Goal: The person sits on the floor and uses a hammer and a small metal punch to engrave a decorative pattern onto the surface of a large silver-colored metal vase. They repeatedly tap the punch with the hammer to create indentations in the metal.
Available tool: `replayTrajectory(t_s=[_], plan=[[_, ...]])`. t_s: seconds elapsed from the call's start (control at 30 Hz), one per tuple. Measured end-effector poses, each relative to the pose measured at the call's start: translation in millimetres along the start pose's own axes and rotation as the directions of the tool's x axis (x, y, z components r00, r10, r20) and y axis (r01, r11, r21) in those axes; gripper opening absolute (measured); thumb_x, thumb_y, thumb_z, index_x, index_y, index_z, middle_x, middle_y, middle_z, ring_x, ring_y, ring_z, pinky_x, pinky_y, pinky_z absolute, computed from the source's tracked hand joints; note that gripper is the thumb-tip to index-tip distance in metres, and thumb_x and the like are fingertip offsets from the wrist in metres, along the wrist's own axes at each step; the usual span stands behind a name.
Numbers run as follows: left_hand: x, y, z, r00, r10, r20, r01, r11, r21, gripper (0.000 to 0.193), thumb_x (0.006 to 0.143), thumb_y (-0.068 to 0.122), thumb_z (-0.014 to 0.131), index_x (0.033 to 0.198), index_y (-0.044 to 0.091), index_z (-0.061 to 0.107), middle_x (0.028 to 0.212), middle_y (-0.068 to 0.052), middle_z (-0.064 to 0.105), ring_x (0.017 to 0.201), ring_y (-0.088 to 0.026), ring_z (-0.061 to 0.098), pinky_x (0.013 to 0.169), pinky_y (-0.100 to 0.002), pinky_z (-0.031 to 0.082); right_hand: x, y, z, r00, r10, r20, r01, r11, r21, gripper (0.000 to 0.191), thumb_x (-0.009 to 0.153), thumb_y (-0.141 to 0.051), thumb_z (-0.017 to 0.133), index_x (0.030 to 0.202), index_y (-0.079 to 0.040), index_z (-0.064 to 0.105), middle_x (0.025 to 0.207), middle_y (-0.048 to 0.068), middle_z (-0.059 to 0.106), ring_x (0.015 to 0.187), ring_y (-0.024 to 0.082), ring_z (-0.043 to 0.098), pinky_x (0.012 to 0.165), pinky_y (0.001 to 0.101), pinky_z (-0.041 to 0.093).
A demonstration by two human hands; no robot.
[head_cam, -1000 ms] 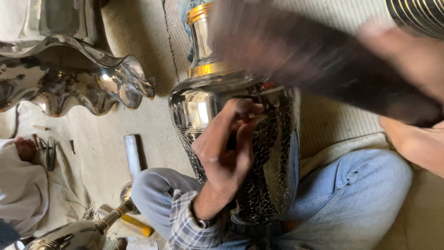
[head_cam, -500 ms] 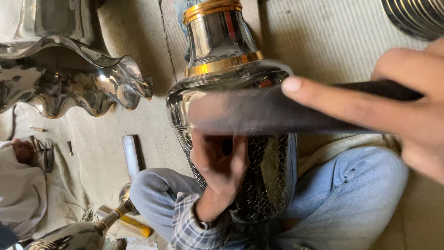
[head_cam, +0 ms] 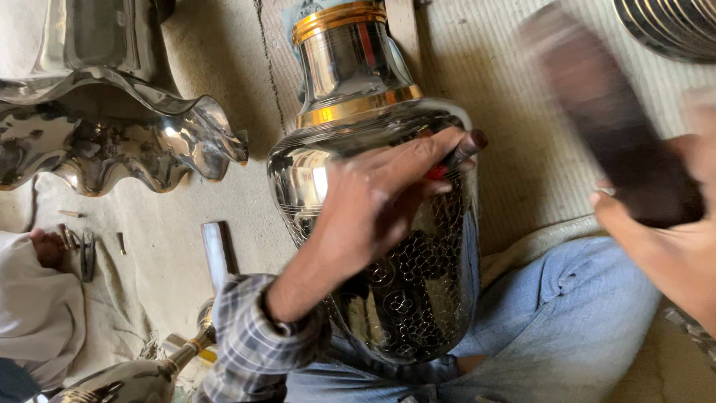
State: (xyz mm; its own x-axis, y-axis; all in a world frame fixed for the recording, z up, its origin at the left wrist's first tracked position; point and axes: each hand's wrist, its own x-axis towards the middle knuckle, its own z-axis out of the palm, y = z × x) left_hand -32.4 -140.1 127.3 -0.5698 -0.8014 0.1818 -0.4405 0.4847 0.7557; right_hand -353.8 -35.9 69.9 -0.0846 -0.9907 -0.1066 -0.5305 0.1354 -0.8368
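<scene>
A large shiny metal vase (head_cam: 350, 82) with gold bands and an engraved dark pattern lies across my lap. My left hand (head_cam: 373, 198) rests on its belly and grips a small punch tool (head_cam: 461, 151) whose tip touches the vase shoulder. My right hand (head_cam: 671, 239) holds a dark wooden mallet block (head_cam: 604, 127), raised and blurred at the upper right, apart from the vase.
A wavy-rimmed polished metal bowl (head_cam: 112, 142) lies at the left. Small chisels (head_cam: 82, 250) and a flat metal bar (head_cam: 218, 254) lie on the cloth-covered floor. Another person's foot (head_cam: 46, 246) is at the left edge. A smaller metal vessel (head_cam: 142, 377) sits at the bottom left.
The mallet in my right hand has swung up and away to the right after crossing over the vase. My left hand has shifted up the vase with the punch.
</scene>
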Motion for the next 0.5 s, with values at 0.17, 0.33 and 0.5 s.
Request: replayTrajectory(t_s=[0.17, 0.33, 0.5], plan=[[0, 1, -14, 0.992, 0.092, 0.086, -0.087, 0.994, -0.063, 0.057, 0.094, -0.005, 0.07, 0.146, 0.014, 0.054, 0.127, -0.005, 0.075, 0.103, -0.02, 0.078, 0.082, -0.033, 0.068, -17, 15, -12, 0.992, 0.094, 0.086, -0.099, 0.994, 0.055, 0.028, 0.101, -0.005, 0.073, 0.12, 0.007, 0.056, 0.087, 0.014, 0.062, 0.076, 0.019, 0.058, 0.075, 0.0316, 0.048], [-7, -4, -2, 0.999, 0.039, 0.036, -0.042, 0.995, 0.089, 0.052, 0.098, -0.008, 0.069, 0.144, 0.013, 0.06, 0.124, -0.006, 0.078, 0.092, -0.017, 0.081, 0.069, -0.028, 0.068, 18, -27, -22, 0.972, -0.174, 0.161, 0.221, 0.907, -0.359, 0.066, 0.079, 0.001, 0.07, 0.144, 0.007, 0.06, 0.089, 0.017, 0.059, 0.075, 0.024, 0.057, 0.071, 0.0363, 0.046], [-30, 5, 23, 0.951, -0.027, -0.308, 0.065, 0.991, 0.116, 0.04, 0.107, 0.002, 0.073, 0.143, 0.01, 0.059, 0.114, -0.005, 0.078, 0.087, -0.013, 0.081, 0.068, -0.024, 0.07, 48, -58, -28, 0.937, -0.15, 0.315, 0.252, 0.915, -0.316, 0.07, 0.084, 0.006, 0.068, 0.152, -0.007, 0.055, 0.087, 0.011, 0.058, 0.068, 0.02, 0.055, 0.056, 0.0294, 0.045]])
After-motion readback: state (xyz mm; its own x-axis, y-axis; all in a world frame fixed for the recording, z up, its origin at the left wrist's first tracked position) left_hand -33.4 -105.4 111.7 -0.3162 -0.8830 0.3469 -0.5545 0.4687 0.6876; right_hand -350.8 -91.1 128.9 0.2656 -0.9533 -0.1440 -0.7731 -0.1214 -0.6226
